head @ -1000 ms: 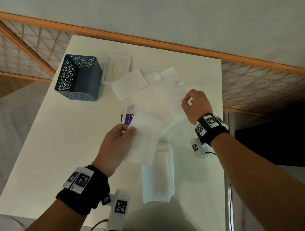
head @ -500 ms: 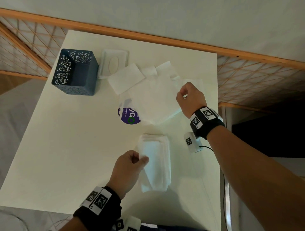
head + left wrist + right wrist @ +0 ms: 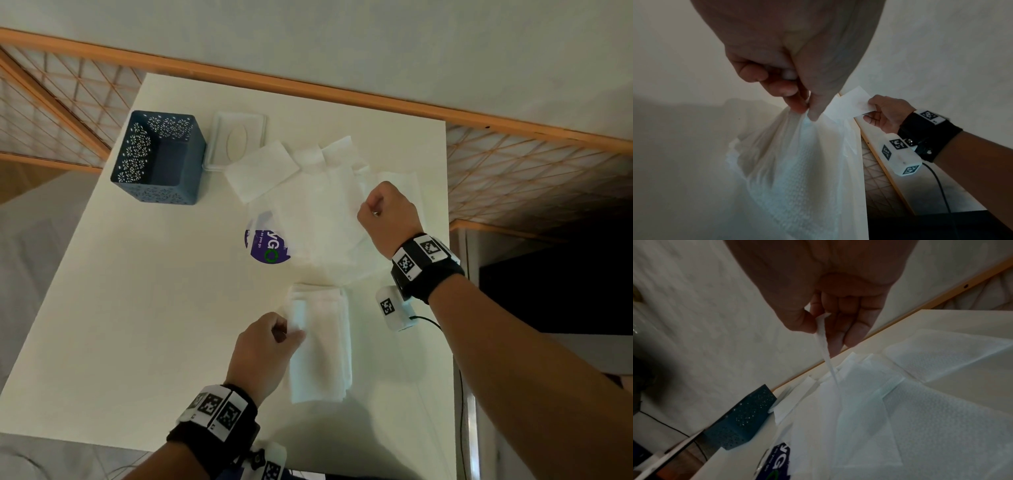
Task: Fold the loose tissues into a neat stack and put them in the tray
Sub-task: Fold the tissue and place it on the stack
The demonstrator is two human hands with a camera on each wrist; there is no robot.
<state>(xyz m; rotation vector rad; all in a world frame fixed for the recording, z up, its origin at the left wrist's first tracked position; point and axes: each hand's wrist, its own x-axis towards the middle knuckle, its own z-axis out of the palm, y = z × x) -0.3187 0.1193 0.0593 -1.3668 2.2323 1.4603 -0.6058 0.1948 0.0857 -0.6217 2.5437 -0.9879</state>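
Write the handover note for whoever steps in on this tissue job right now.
Left hand: pinches the top sheet at the near-left edge of the folded stack, which lies on the table in front of you.
Right hand: pinches an edge of a loose tissue from the pile at the table's middle.
Blue tray: far left, nothing visible inside; a white lid lies beside it.
Done: several tissues folded and stacked.
Left: fold the remaining loose tissues, add them to the stack, put the stack in the tray.
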